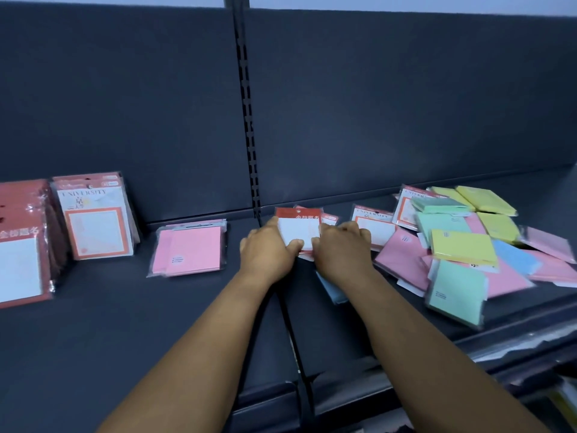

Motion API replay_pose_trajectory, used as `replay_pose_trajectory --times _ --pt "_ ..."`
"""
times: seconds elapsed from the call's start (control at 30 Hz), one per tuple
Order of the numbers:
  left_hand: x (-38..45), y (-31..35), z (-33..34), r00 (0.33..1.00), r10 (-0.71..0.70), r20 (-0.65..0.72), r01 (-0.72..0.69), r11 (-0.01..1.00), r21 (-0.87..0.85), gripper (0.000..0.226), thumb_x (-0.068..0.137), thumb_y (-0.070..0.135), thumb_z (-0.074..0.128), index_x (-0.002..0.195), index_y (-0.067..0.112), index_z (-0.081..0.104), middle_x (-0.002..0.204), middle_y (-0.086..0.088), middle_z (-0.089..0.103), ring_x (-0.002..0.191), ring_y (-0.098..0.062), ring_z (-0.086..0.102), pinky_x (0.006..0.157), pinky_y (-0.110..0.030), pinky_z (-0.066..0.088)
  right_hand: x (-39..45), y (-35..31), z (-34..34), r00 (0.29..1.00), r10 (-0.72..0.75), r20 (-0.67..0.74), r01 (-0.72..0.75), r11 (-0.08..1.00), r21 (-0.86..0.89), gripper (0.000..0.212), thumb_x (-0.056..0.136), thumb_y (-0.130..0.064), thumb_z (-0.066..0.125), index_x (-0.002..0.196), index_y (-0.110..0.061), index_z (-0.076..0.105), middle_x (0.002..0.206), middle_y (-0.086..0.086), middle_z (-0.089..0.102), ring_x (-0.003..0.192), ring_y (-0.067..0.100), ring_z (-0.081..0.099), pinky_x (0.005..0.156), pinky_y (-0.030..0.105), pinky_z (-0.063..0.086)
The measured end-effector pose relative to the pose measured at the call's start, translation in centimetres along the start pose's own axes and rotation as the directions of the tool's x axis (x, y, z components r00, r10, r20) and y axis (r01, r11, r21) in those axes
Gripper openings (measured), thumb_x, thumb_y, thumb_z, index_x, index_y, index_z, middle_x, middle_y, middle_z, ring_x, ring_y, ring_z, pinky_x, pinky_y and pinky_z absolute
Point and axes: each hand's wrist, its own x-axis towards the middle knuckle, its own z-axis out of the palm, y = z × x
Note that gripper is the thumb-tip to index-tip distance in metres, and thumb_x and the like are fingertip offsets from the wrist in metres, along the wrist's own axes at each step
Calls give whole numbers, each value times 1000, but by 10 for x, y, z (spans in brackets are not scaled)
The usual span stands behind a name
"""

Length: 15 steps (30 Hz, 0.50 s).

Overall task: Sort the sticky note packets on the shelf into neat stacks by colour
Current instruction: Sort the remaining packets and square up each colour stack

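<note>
Holding a red packet [298,228] at mid-shelf [125,307], left hand [268,251] and right hand [340,250] each pinch a side, and should keep it flat and carry it to the red stack [23,242] far left, edges squared.

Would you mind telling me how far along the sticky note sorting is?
Done: red stack, orange-framed stack and pink stack on the left. In hand: left hand and right hand hold a red-topped packet. Left: the mixed heap on the right.
</note>
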Motion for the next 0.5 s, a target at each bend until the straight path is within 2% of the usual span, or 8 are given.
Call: replay_pose_trajectory --times 0.1,0.17,0.23,0.3,0.4,0.5 --pt "7 -3 2 997 -74 1 74 984 -165 61 78 33 70 133 20 46 124 -1 63 119 -27 53 101 -42 42 1 3 -1 1000 -2 9 1 999 42 28 96 -27 41 118 -15 55 116 7 63 123 27 38 93 38 28" --pt "9 -4 1 988 -152 15 151 956 -250 80 76 30 74 143 17 32 126 -2 62 123 -27 51 105 -43 39 2 4 -1 1000 -3 20 2 999 48 30 97 -30 40 119 -16 54 118 7 62 124 26 38 93 38 28" --pt "10 -7 0 977 -210 25 208 933 -294 90 74 27 76 147 15 25 125 -3 62 123 -27 52 106 -43 39 2 4 -2 999 11 32 -13 998 59 35 97 -34 40 125 -17 51 120 8 61 124 27 38 94 39 28" --pt "9 -8 -4 972 -234 26 229 912 -341 81 73 23 77 142 12 35 123 -3 63 117 -24 57 102 -40 44 1 4 -3 998 44 40 -48 994 96 42 96 -40 41 130 -16 46 119 11 60 122 28 39 95 39 28" --pt "3 -7 -13 976 -217 11 202 887 -416 42 75 12 75 115 13 61 107 0 70 94 -19 67 89 -32 53 3 3 -1 997 64 38 -70 983 170 48 93 -45 44 130 -14 41 118 11 60 121 29 41 94 39 28" --pt "-3 -9 -19 974 -225 -3 196 851 -487 30 76 6 73 104 13 65 97 0 71 86 -18 68 83 -30 54 7 -1 0 997 71 6 -69 948 309 62 89 -41 54 139 -12 32 118 8 61 119 29 45 96 39 30"
